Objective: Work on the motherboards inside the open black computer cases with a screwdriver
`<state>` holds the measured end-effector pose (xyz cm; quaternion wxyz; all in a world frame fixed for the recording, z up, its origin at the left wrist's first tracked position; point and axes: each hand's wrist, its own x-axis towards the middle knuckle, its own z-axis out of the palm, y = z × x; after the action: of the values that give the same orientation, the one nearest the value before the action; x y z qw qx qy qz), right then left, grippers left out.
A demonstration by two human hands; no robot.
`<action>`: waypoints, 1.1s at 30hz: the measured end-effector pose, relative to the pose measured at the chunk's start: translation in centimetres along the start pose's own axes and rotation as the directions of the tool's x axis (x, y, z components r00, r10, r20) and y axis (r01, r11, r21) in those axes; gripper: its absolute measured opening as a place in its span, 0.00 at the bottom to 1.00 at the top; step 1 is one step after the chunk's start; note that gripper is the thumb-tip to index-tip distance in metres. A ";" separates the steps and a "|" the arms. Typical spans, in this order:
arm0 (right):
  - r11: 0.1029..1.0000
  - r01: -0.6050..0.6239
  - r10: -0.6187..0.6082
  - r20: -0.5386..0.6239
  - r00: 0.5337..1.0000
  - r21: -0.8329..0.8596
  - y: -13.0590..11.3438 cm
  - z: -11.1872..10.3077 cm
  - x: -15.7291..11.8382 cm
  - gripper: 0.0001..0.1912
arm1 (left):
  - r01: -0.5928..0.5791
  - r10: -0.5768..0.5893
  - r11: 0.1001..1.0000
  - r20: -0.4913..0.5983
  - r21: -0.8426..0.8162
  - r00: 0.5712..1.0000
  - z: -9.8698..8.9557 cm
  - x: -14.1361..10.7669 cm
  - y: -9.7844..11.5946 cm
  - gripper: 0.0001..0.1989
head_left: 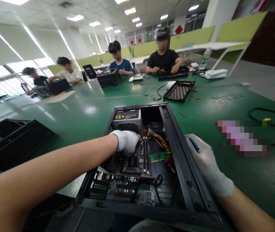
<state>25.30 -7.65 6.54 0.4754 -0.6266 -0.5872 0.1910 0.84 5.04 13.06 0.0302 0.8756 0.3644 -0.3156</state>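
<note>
An open black computer case (183, 151) lies before me, its motherboard (131, 161) exposed and a power supply (127, 120) at its far left corner. My left hand (129, 141), in a white glove, reaches inside between the power supply and the board; its fingers are bent down and whatever they touch is hidden. Outside the right wall of the case is my gloved right hand (201, 154), with something blue at its fingers, perhaps a tool handle. A green memory stick (159, 157) lies right of the board, beside coloured cables (161, 141).
Another case (18, 141) stands at the left, a person's hand at its edge. Across the green table (89, 111), several people work on cases. Beyond mine sits a black tray (179, 91); a black cable (268, 112) and a blurred pink item (242, 138) are at the right.
</note>
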 end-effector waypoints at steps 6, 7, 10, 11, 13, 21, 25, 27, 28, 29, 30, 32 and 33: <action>1.000 -0.003 0.003 0.000 1.000 -0.009 -0.1 -0.1 0.0 0.24 | -0.033 0.032 0.999 0.079 0.009 0.996 0.0 0.7 0.3 0.40; 1.000 -0.003 0.003 0.000 1.000 -0.013 -0.1 -0.1 0.0 0.24 | -0.036 0.035 0.999 0.071 0.013 0.997 0.0 0.7 0.4 0.41; 1.000 -0.007 0.007 0.004 1.000 -0.013 0.0 -0.1 0.1 0.24 | -0.028 0.026 0.999 0.046 0.030 0.999 0.1 0.6 0.4 0.40; 1.000 -0.008 0.008 0.004 1.000 -0.009 0.0 -0.1 0.1 0.24 | -0.020 0.018 0.999 0.040 0.037 0.999 0.2 0.6 0.4 0.41; 1.000 -0.007 0.007 0.006 1.000 -0.006 -0.1 -0.2 0.1 0.23 | -0.003 0.003 0.999 0.019 0.044 1.000 0.3 0.6 0.3 0.41; 1.000 0.002 -0.002 0.008 1.000 -0.001 -0.2 -0.1 0.1 0.22 | 0.053 -0.054 0.997 0.021 0.063 0.998 0.2 1.2 -0.1 0.23; 1.000 0.007 -0.007 0.008 1.000 0.002 0.0 -0.1 -0.1 0.22 | 0.060 -0.064 0.995 0.040 0.085 0.997 0.2 1.5 -0.1 0.20; 1.000 0.011 -0.011 0.007 1.000 0.005 0.2 0.0 -0.1 0.22 | 0.049 -0.052 0.994 0.032 0.095 0.998 0.2 1.6 -0.2 0.21; 1.000 0.013 -0.013 0.008 1.000 0.005 0.2 0.0 -0.1 0.22 | 0.045 -0.048 0.995 0.028 0.094 0.998 0.2 1.6 -0.2 0.22; 1.000 0.013 -0.013 0.009 1.000 0.005 0.3 0.0 -0.1 0.22 | 0.042 -0.045 0.995 0.025 0.090 0.999 0.2 1.6 -0.2 0.22; 1.000 0.013 -0.013 0.010 1.000 0.003 0.3 0.0 -0.1 0.23 | 0.041 -0.043 0.995 0.024 0.086 0.999 0.3 1.7 -0.2 0.22; 1.000 0.014 -0.014 0.011 1.000 -0.004 0.3 0.0 -0.1 0.23 | 0.041 -0.043 0.996 0.027 0.081 0.999 0.2 1.7 -0.2 0.22; 1.000 0.015 -0.015 0.010 1.000 -0.007 0.2 0.0 -0.1 0.23 | 0.043 -0.045 0.996 0.030 0.082 0.999 0.2 1.7 -0.2 0.22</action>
<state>25.41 -7.69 6.33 0.4718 -0.6229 -0.5948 0.1887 1.51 6.14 11.93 -0.0067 0.8628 0.3697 -0.3448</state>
